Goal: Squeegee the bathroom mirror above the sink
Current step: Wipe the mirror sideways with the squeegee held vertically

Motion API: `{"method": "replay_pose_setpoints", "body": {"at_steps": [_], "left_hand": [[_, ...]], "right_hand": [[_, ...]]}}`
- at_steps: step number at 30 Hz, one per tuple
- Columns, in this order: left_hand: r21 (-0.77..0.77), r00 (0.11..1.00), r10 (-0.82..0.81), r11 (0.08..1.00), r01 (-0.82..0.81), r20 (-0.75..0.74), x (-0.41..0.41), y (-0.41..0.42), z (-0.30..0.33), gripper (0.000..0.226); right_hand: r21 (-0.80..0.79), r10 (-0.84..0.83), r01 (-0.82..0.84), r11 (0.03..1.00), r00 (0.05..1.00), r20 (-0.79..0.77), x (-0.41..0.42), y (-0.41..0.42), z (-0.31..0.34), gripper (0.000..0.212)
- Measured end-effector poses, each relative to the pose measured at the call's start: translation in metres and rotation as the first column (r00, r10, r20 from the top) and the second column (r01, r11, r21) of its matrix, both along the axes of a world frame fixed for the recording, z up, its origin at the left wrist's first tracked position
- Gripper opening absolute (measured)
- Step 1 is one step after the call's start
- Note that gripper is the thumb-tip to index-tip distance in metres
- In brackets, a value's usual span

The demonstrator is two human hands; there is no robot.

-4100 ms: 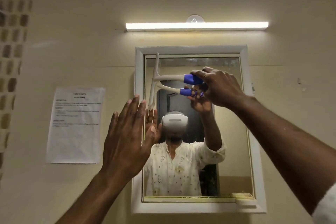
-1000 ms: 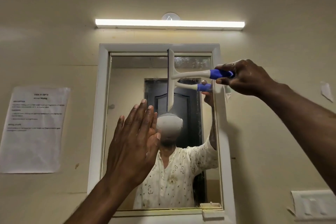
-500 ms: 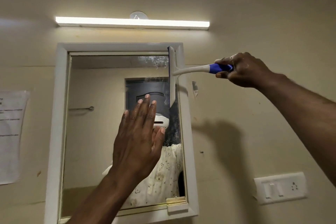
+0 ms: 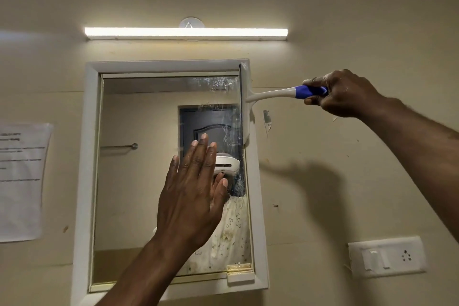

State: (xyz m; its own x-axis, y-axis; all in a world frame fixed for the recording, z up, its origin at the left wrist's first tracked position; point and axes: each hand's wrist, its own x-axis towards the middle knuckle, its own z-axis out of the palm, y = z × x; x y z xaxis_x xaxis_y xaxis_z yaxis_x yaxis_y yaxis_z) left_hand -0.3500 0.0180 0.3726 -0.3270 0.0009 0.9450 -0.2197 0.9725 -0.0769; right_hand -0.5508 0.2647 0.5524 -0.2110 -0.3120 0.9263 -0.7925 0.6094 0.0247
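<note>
Mirror (image 4: 149, 169) hangs at centre of the frame; streaks remain at its upper right. Squeegee (image 4: 246, 104) blade stands on the right frame edge, so it could slip off and miss them. Right hand (image 4: 340, 94) grip is clamped on the blue handle; left hand (image 4: 191, 196) is spread flat, holding nothing

A white-framed rectangular wall mirror (image 4: 154, 156) is seen below a long tube light (image 4: 186, 32), with a white plastic squeegee (image 4: 246, 104) set upright along its right edge. A printed paper notice (image 4: 21, 181) is posted left; a white switch plate (image 4: 386, 257) is fixed lower right.
</note>
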Motion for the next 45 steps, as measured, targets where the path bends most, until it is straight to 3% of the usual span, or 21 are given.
{"method": "replay_pose_setpoints", "body": {"at_steps": [7,10,21,26,45], "left_hand": [[0.019,0.997,0.071,0.997,-0.071,-0.024,0.038,-0.021,-0.005,0.063],[0.053,0.996,0.086,0.995,-0.084,-0.037,0.06,-0.034,-0.008,0.064],[0.153,0.982,0.178,0.974,-0.166,-0.065,0.133,-0.078,-0.012,0.065],[0.154,0.978,0.193,0.972,-0.18,-0.076,0.155,-0.101,-0.017,0.07],[0.172,0.98,0.186,0.97,-0.172,-0.074,0.168,-0.145,-0.027,0.063]], "right_hand": [[0.039,-0.064,0.064,0.997,0.998,-0.018,0.022,0.004,0.0,0.048],[0.069,0.006,-0.004,0.998,1.0,-0.029,0.038,-0.005,-0.003,0.049],[0.174,0.225,-0.197,0.965,0.961,-0.159,0.118,-0.137,-0.055,0.047],[0.136,0.241,-0.215,0.967,0.946,-0.216,0.143,-0.187,-0.074,0.048],[0.136,0.268,-0.242,0.961,0.938,-0.222,0.146,-0.25,-0.093,0.049]]}}
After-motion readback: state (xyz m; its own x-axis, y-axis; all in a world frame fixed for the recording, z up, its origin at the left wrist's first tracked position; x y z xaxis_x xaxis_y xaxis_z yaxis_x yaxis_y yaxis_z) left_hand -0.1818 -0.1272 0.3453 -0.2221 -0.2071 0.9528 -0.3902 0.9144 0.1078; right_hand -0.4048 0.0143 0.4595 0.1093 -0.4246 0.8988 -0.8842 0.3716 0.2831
